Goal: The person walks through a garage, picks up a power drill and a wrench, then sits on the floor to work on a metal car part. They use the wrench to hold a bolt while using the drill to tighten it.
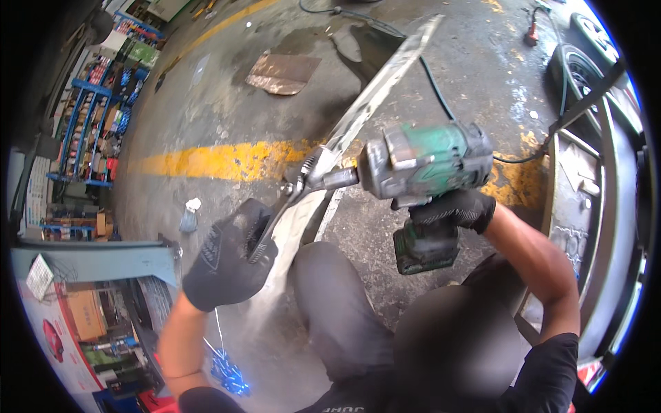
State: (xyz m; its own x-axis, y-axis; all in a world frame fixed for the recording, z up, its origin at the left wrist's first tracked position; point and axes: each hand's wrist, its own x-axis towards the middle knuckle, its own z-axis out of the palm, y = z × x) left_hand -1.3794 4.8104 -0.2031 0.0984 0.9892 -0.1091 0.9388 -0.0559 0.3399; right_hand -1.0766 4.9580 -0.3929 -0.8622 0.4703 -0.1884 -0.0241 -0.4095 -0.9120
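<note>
My right hand [449, 215], in a black glove, grips a green and black cordless impact wrench [427, 162]. Its socket [339, 178] points left at a fastener [301, 180] on a long, pale, scuffed metal bar [379, 86], which runs diagonally up from above my bent leg. My gloved left hand [227, 256] is closed round a flat metal tool [279, 213], apparently a wrench, whose far end meets the fastener. Exact contact between socket and fastener is too small to make out.
Shelves with small parts [100, 127] line the left, above a grey-blue beam [124, 260]. Tyres [578, 86] and a metal frame [597, 220] are at right. A cardboard piece [282, 72], cable [447, 110], white rag [193, 205] and blue bundle [231, 372] lie on the floor.
</note>
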